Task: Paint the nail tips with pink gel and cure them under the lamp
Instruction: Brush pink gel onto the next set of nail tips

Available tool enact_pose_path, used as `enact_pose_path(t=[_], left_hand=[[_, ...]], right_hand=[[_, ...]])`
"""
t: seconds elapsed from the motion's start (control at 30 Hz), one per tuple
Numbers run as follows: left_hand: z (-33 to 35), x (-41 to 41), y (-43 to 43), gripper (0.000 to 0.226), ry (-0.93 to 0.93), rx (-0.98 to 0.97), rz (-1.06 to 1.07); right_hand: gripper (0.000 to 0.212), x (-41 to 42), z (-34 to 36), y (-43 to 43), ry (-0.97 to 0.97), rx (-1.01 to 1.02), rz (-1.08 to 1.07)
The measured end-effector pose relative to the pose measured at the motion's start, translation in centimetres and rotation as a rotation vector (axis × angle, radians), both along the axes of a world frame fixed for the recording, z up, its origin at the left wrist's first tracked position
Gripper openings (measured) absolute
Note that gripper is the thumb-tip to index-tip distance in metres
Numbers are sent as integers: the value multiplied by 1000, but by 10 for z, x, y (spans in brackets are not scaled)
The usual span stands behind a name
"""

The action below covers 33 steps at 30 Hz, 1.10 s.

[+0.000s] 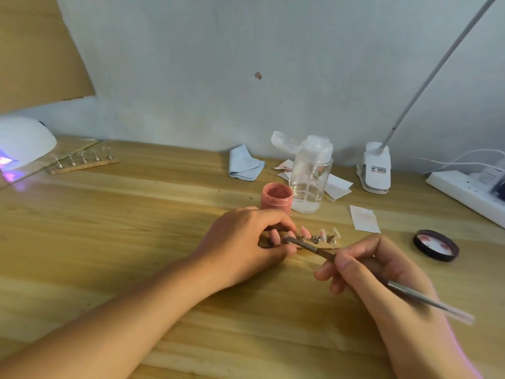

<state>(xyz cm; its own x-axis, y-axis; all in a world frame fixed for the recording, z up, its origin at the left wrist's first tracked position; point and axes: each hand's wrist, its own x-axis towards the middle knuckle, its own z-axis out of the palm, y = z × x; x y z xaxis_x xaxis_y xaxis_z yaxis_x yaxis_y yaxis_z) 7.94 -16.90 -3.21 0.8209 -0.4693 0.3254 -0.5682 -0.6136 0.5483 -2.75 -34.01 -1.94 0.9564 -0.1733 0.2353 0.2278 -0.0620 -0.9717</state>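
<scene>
Just before the gel jar (276, 196), the strip (334, 247) of nail tips (304, 231) is being clamped by the left grip (246, 242). The brush (308, 247), pinched in the right grip (377, 274), is seemingly being touched down; thin, even strokes are being called for.

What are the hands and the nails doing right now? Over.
Left hand holds strip. Right hand holds brush, tip at a nail. Jar open behind, nothing blocking.
</scene>
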Motion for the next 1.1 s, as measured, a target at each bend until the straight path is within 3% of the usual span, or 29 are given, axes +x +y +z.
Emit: enact_pose_path(t=[0.23, 0.4, 0.5, 0.63, 0.8, 1.1], left_hand=[[0, 0, 1, 36, -11, 14, 4], [0, -1, 0, 21, -3, -1, -5], [0, -1, -1, 21, 2, -6, -10], [-1, -1, 0, 23, -8, -33, -1], [-2, 1, 0, 22, -25, -30, -9], [-3, 0, 0, 24, -38, -55, -25]], right_hand=[[25, 1, -3, -1, 2, -25, 27], [16, 0, -1, -7, -147, 112, -87], [12, 0, -2, -13, -191, 78, -142], [3, 0, -5, -12, -111, 3, -103], [11, 2, -6, -12, -80, 1, -63], [2, 5, -7, -15, -74, -30, -175]])
